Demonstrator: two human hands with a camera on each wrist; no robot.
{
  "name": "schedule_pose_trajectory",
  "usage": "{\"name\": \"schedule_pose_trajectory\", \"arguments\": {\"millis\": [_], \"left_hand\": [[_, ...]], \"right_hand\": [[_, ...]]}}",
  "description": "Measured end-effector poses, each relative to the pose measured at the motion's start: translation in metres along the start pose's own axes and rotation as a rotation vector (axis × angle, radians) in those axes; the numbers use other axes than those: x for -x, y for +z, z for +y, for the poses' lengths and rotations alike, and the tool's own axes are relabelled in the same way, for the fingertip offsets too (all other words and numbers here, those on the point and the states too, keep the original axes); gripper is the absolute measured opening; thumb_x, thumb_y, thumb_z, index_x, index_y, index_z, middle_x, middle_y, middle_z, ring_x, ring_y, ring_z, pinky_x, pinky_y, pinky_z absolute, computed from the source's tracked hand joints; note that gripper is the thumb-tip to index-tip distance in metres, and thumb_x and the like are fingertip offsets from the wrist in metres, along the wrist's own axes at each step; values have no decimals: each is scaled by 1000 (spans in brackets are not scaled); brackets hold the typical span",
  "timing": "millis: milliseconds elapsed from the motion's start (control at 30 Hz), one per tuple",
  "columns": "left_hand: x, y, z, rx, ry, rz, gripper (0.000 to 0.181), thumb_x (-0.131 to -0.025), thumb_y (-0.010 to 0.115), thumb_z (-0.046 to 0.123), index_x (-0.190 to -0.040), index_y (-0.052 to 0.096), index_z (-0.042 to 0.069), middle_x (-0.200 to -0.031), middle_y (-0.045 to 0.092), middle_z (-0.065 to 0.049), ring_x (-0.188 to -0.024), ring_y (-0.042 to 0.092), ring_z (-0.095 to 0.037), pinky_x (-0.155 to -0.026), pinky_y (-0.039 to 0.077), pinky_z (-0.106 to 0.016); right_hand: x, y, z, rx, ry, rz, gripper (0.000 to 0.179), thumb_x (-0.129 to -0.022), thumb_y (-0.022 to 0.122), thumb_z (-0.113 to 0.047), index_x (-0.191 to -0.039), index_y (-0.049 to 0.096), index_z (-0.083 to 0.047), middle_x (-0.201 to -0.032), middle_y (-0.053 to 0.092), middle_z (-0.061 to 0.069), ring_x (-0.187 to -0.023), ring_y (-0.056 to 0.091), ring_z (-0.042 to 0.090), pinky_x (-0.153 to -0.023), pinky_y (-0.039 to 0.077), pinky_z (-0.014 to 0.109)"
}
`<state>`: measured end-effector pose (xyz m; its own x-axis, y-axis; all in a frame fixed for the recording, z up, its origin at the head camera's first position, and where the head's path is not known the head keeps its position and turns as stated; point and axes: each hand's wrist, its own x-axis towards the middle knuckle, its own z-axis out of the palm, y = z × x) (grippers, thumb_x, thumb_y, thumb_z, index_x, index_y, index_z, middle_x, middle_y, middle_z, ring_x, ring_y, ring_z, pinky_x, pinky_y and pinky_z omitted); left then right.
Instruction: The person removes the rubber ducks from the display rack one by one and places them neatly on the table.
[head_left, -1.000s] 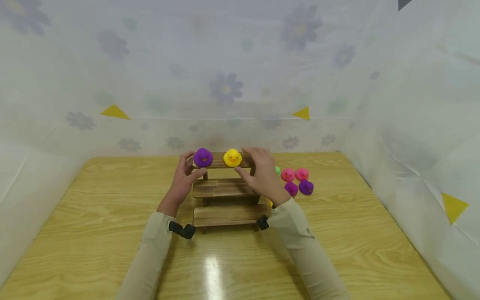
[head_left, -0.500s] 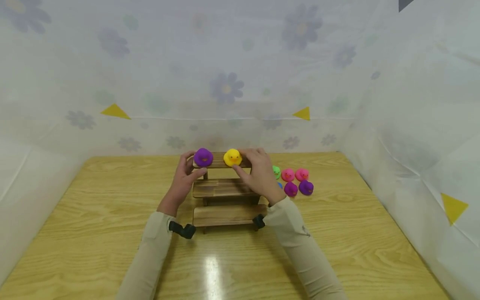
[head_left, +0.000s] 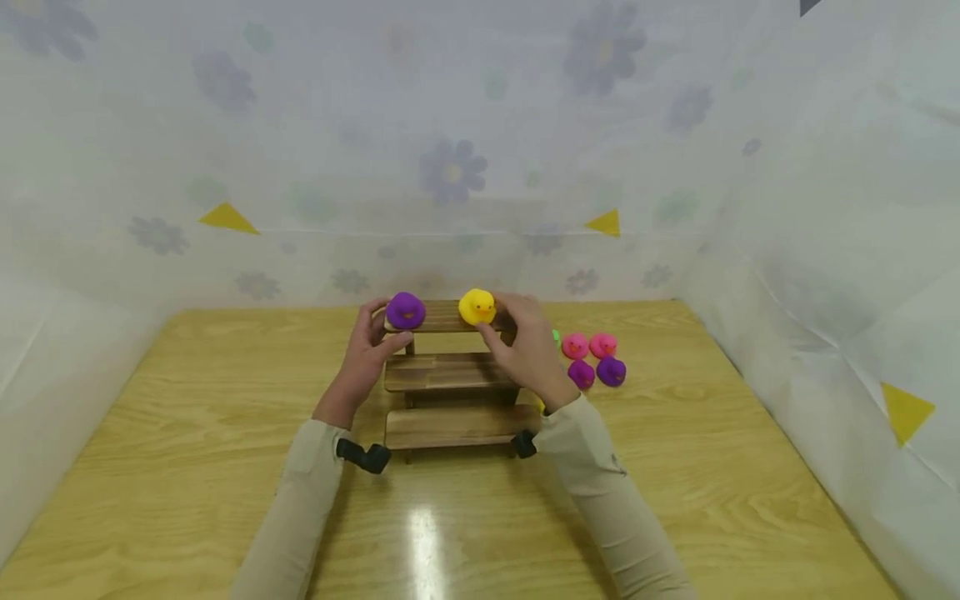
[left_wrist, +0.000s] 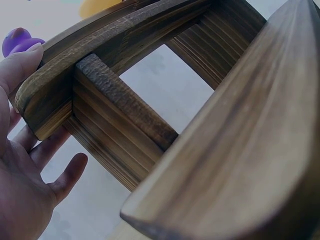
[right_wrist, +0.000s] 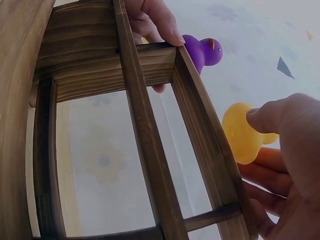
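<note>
A yellow rubber duck [head_left: 477,307] sits toward the right end of the top step of a three-step wooden stand [head_left: 444,372]. My right hand [head_left: 528,348] pinches it, with the thumb on its near side, as the right wrist view also shows. A purple rubber duck [head_left: 406,311] rests at the left end of the same step. Beside that duck my left hand [head_left: 363,360] holds the step's left end. In the left wrist view its thumb lies along the edge near the purple duck, and the other fingers reach under the wood.
Right of the stand, partly behind my right hand, several more ducks stand on the wooden table [head_left: 247,392], including a pink duck [head_left: 603,346] and a dark purple duck [head_left: 611,372]. A pale flowered curtain [head_left: 450,242] encloses the back and sides.
My right hand first stood loosely beside the yellow duck, then closed on it and shifted it right along the top step. My left hand and the purple duck have stayed in place.
</note>
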<state>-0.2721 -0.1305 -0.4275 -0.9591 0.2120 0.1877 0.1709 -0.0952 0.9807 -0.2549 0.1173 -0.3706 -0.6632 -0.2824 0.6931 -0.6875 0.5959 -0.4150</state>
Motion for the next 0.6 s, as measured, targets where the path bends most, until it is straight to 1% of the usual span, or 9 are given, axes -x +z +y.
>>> {"name": "schedule_pose_trajectory", "arguments": {"millis": [100, 167, 233, 300, 433, 533, 600], "left_hand": [[0, 0, 0, -6, 3, 1, 56, -95, 59, 9, -142, 27, 14, -145, 45, -15, -115, 51, -8, -87, 46, -26], [0, 0, 1, -10, -1, -2, 57, -95, 59, 9, -142, 27, 13, -146, 44, -15, -115, 51, -8, -89, 46, -30], [1, 0, 2, -12, -8, -5, 58, -95, 59, 10, -143, 26, 13, -147, 44, -14, -116, 51, -8, -91, 45, -34], [1, 0, 2, -15, -11, -6, 57, -96, 59, 10, -143, 26, 13, -147, 44, -14, -115, 50, -8, -92, 45, -35], [0, 0, 2, -20, -7, -3, 56, -96, 58, 11, -142, 27, 14, -146, 44, -13, -115, 50, -9, -89, 45, -29], [0, -1, 1, -20, -5, -3, 57, -96, 59, 11, -142, 27, 14, -147, 44, -13, -117, 49, -9, -88, 45, -26], [0, -1, 1, -20, -7, -5, 56, -96, 59, 11, -142, 27, 14, -147, 43, -13, -119, 49, -9, -88, 44, -25]], "right_hand": [[3, -6, -1, -1, 24, -4, 35, -86, 72, -13, -117, 62, -1, -95, 66, 12, -78, 55, 24, -81, 44, 38], [6, -10, 0, -4, 37, -2, 35, -87, 72, -13, -118, 62, -1, -96, 65, 11, -78, 55, 24, -79, 45, 38], [9, -14, 0, -10, 52, 7, 36, -86, 72, -12, -119, 61, -2, -100, 65, 12, -80, 57, 23, -79, 46, 38], [12, -18, 2, -17, 61, 14, 37, -86, 72, -10, -120, 61, -2, -104, 65, 13, -84, 59, 23, -83, 46, 39], [15, -25, 5, -15, 75, 23, 37, -86, 72, -10, -121, 61, -2, -105, 64, 12, -86, 57, 23, -76, 45, 38], [18, -29, 7, 10, 82, 28, 37, -86, 72, -11, -120, 62, -3, -104, 65, 11, -87, 53, 24, -70, 44, 37], [20, -32, 8, 20, 85, 31, 37, -85, 73, -10, -119, 62, -2, -106, 65, 12, -89, 55, 25, -73, 46, 38]]}}
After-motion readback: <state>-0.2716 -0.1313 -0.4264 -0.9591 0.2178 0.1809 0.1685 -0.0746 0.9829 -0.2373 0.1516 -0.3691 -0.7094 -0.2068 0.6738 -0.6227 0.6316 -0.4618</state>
